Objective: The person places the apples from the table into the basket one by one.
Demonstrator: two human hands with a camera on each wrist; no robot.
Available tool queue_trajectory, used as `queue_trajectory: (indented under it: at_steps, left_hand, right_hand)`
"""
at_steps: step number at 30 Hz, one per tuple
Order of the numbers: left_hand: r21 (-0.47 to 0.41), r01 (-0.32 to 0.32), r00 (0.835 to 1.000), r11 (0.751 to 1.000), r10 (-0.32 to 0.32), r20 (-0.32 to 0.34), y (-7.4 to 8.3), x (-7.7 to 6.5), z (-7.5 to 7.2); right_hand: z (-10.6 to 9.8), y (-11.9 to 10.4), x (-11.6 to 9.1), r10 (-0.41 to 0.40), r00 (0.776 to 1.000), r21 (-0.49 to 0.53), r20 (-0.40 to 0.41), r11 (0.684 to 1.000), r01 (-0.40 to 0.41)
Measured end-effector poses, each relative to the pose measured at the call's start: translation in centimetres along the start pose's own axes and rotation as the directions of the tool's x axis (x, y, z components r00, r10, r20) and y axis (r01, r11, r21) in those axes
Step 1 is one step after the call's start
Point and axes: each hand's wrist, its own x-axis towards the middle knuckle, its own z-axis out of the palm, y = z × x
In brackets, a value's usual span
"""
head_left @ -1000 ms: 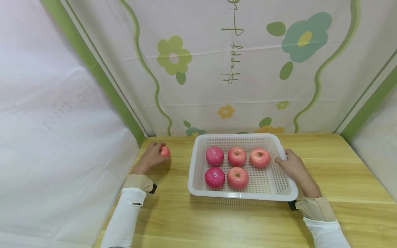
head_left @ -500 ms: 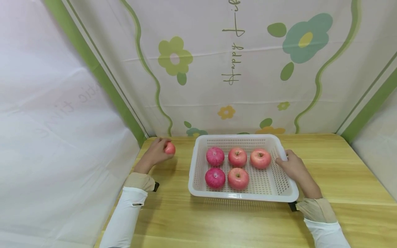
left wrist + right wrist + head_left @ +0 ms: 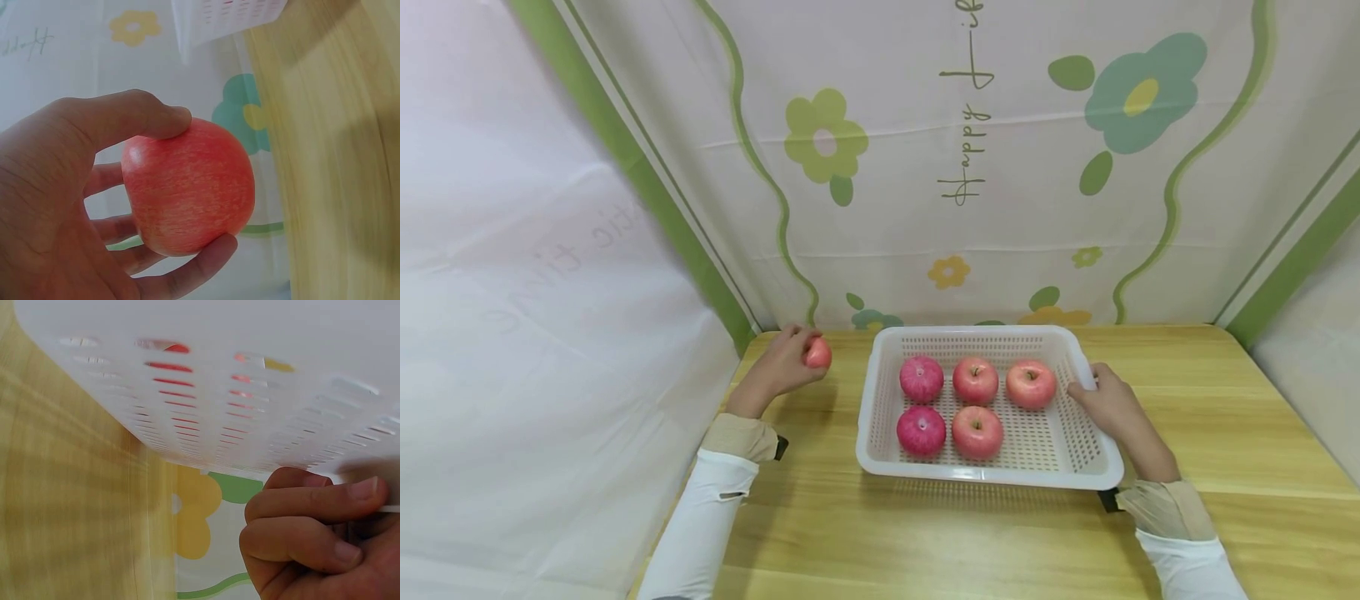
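My left hand [image 3: 785,360] grips a pinkish-red apple [image 3: 190,187] between thumb and fingers, left of the basket. The left wrist view shows the thumb over its top and the fingers around its far side and underneath. A white plastic basket [image 3: 977,475] with slotted walls sits mid-table, holding several apples. Two deep pink apples [image 3: 921,431] are in its left column, and paler ones such as the apple [image 3: 1031,384] lie to their right. My right hand [image 3: 1108,406] holds the basket's right rim, thumb inside; in the right wrist view its fingers curl beneath the rim.
The wooden table [image 3: 865,542] reaches a white curtain [image 3: 895,208] with printed flowers along its back edge. Another white curtain [image 3: 550,333] hangs along the left side.
My left hand has carried the apple a little right and toward the back of the table. The right hand and the basket have stayed in place.
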Motion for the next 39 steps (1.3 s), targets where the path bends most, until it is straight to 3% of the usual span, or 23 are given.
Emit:
queue_trajectory:
  at_steps: [39]
  left_hand:
    - [0.009, -0.070, 0.995, 0.998, 0.069, 0.067, 3.8, 0.4, -1.1]
  right_hand:
    - [0.1, 0.4, 0.3, -0.011, 1.000, 0.002, -0.009, 1.000, 0.011]
